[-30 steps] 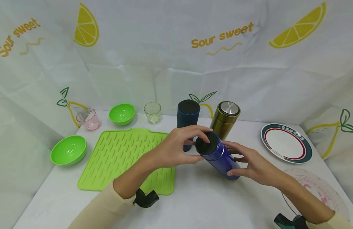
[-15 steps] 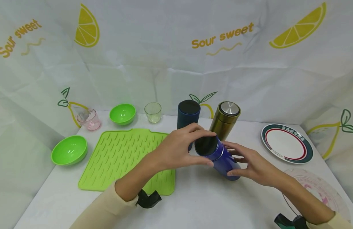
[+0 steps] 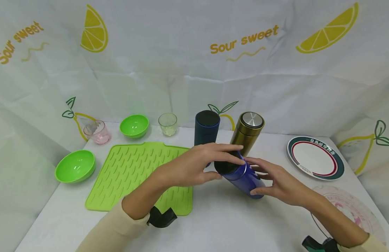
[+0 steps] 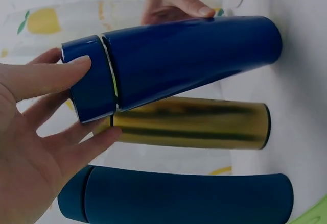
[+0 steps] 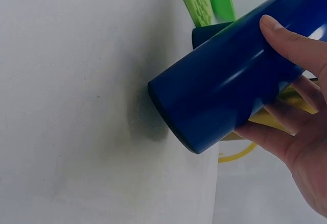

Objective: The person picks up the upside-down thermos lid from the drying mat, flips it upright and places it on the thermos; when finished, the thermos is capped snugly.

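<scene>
A glossy blue thermos flask (image 3: 248, 183) leans in front of me, its black-topped lid (image 3: 225, 168) tilted to the left. My right hand (image 3: 280, 182) grips the body, thumb on the near side and fingers on the far side. At the lid, my left hand (image 3: 197, 164) has its thumb on one side and its fingers across the top and the other side. A silver ring lies between lid and body in the left wrist view; whether they have come apart there I cannot tell. The flask's base (image 5: 176, 119) is close above the white table, over a shadow.
Behind stand a dark blue flask (image 3: 207, 129) and a gold flask (image 3: 248, 134). A green drying mat (image 3: 131, 175), two green bowls (image 3: 75, 167), a pink glass (image 3: 99, 134) and a clear glass (image 3: 167, 124) are to the left. Two plates (image 3: 315, 157) lie to the right.
My left hand's fingers have shifted over the lid, off it and round again, like a regrip for twisting. The right hand and the flask have hardly moved.
</scene>
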